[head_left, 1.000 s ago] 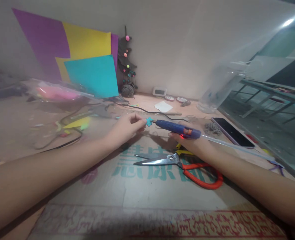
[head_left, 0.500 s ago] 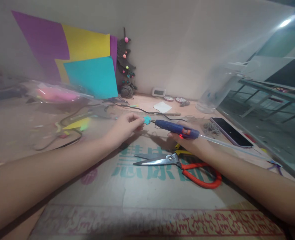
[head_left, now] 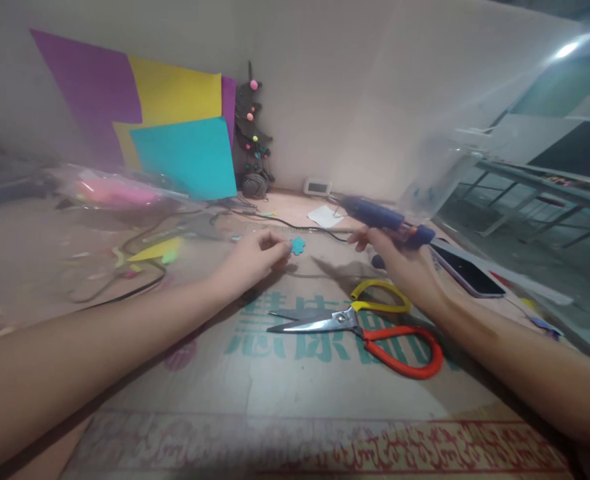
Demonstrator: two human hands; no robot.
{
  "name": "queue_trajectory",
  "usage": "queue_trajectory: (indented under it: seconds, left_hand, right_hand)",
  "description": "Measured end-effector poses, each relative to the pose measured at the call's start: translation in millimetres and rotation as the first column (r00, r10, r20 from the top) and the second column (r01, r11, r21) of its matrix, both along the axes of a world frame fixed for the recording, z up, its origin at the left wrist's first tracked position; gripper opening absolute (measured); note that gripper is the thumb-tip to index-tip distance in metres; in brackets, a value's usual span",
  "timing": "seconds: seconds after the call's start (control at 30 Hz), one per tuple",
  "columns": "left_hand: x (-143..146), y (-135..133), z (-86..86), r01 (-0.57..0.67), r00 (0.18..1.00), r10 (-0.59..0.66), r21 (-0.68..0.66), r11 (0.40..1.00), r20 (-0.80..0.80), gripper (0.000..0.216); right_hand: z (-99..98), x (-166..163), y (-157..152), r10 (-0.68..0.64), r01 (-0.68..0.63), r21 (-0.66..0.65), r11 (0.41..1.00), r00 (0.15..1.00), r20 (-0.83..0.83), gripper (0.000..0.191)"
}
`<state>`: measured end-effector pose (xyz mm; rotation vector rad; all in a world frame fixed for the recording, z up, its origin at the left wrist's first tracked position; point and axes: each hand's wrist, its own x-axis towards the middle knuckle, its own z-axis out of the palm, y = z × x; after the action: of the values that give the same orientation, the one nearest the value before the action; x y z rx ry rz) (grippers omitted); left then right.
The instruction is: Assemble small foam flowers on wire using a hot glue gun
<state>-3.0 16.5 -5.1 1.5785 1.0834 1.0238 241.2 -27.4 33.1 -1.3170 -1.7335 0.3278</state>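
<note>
My left hand point(head_left: 261, 257) pinches a small turquoise flower-shaped piece point(head_left: 298, 246) between thumb and fingertips, above the printed cardboard. In my right hand point(head_left: 399, 260) is a dark blue hot glue gun point(head_left: 377, 217), blurred by motion, raised and pointing left, away from the flower. The grip is partly hidden behind the hand, and a long clear glue stick point(head_left: 519, 280) trails to the right. Below both hands lie scissors point(head_left: 342, 319) with one yellow and one red handle, blades slightly apart and pointing left.
A phone point(head_left: 469, 270) lies at the right. Coloured sheets point(head_left: 185, 160) lean on the wall beside a dark decorated little tree point(head_left: 253, 140). Behind the hands are a small white clock point(head_left: 317, 186), a white scrap point(head_left: 325, 216) and a black cord. Yellow scraps point(head_left: 157, 250) lie left.
My right hand has moved the glue gun up and to the right, its tip leaving the flower. My left hand has hardly moved. The scissors' yellow handle shows more fully.
</note>
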Motion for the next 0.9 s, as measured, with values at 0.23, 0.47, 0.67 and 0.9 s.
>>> queue_trajectory:
  seconds: [0.23, 0.47, 0.67, 0.9]
  left_hand:
    - [1, -1, 0.8, -0.004, 0.999, 0.004, -0.005, 1.000, -0.037, 0.022]
    - [2, -2, 0.7, -0.009, 0.998, 0.009, -0.001, 1.000, -0.067, 0.020]
    - [0, 3, -6.0, 0.012, 0.997, -0.010, 0.026, 1.000, -0.071, 0.023]
    - [0, 4, -7.7, 0.003, 0.999, -0.001, 0.026, 1.000, -0.053, 0.021]
  right_hand:
    - [12.5, 31, 30, -0.233, 0.228, -0.120, 0.966, 0.972, -0.030, 0.042]
    - [35.2, 26, 56, -0.179, 0.191, -0.053, 0.980, 0.968, 0.174, 0.042]
    - [28.2, 44, 123, -0.207, 0.306, -0.270, 0.913, 0.918, 0.339, 0.034]
    - [7.4, 64, 138, -0.145, 0.259, -0.368, 0.893, 0.940, 0.309, 0.031]
